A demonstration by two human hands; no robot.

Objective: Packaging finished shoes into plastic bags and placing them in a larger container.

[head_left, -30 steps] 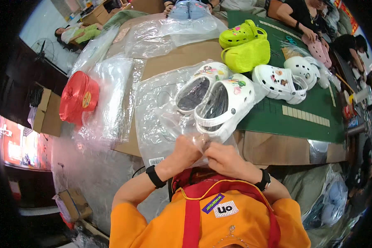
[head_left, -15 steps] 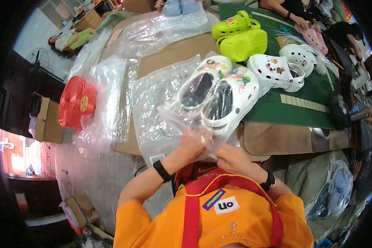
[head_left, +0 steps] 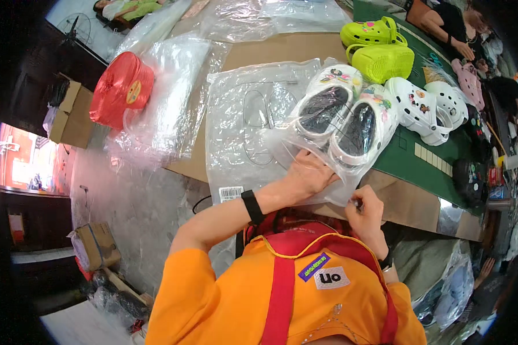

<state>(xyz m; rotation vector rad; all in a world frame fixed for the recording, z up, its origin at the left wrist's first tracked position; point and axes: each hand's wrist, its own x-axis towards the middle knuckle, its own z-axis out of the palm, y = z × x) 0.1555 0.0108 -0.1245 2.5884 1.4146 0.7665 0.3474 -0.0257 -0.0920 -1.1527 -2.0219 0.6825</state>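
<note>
A pair of white clogs point(head_left: 362, 135) with colourful charms lies inside a clear plastic bag point(head_left: 276, 146), toes pointing away from me. My left hand point(head_left: 309, 175) is at the bag's mouth, just below the clogs' heels, its bent fingers gripping the film and partly hidden. To the right, my right hand point(head_left: 365, 210) is closed, pinching the bag's near edge between thumb and fingers. Left of the clogs the bag lies flat, with a barcode label point(head_left: 231, 192) at its near corner.
A roll of red plastic ribbon point(head_left: 121, 89) and stacked clear bags point(head_left: 175, 86) lie at left. Lime green clogs point(head_left: 383, 60), other white clogs point(head_left: 423, 109) and black clogs point(head_left: 467, 179) stand around the green mat point(head_left: 406, 164). A co-worker's hand point(head_left: 463, 49) is near a pink clog point(head_left: 469, 83).
My hands have moved apart, the right one toward the right and the left one slightly up and right. The view has shifted, so the bagged clogs now appear farther right.
</note>
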